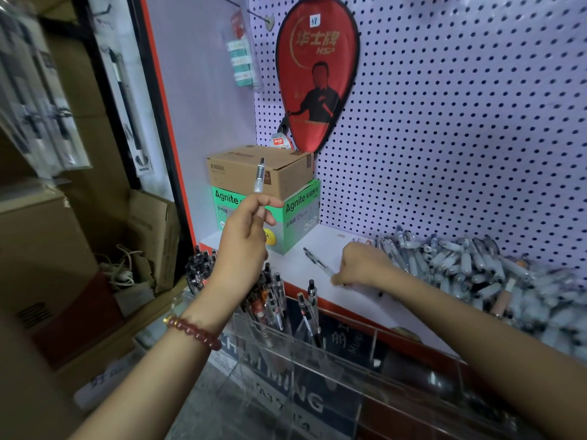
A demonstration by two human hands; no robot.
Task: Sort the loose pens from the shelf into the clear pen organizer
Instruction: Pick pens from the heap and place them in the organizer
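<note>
Nearest, at the lower centre of the frame, stands the clear pen organizer, made of transparent hard plastic with thin straight dividers. Its left compartments hold standing pens with the clip ends up, while the compartments toward the right look empty, so I judge that the sorting is far from finished.

Above it, at the left, a forearm with a red bead bracelet rises to the left hand. This hand pinches a clear pen between thumb and forefinger, at its lower end, so the pen stands almost upright. Probably it is held so in order to go down tip first into a compartment.

Further in, the right hand rests on the white shelf, which has a smooth top and a red front edge. Its fingers are curled down, and the fingertips seem to pinch the near end of a second pen, which lies flat on the shelf, most likely to lift it next.

Just to the right of this hand is the pile of loose pens, many slim barrels with frosted caps lying across each other.

Behind the left hand, a brown cardboard box sits on a glossy green box. At the back is a white pegboard with regular round holes, and a red racket cover, shaped like a drop, hangs on it.
</note>
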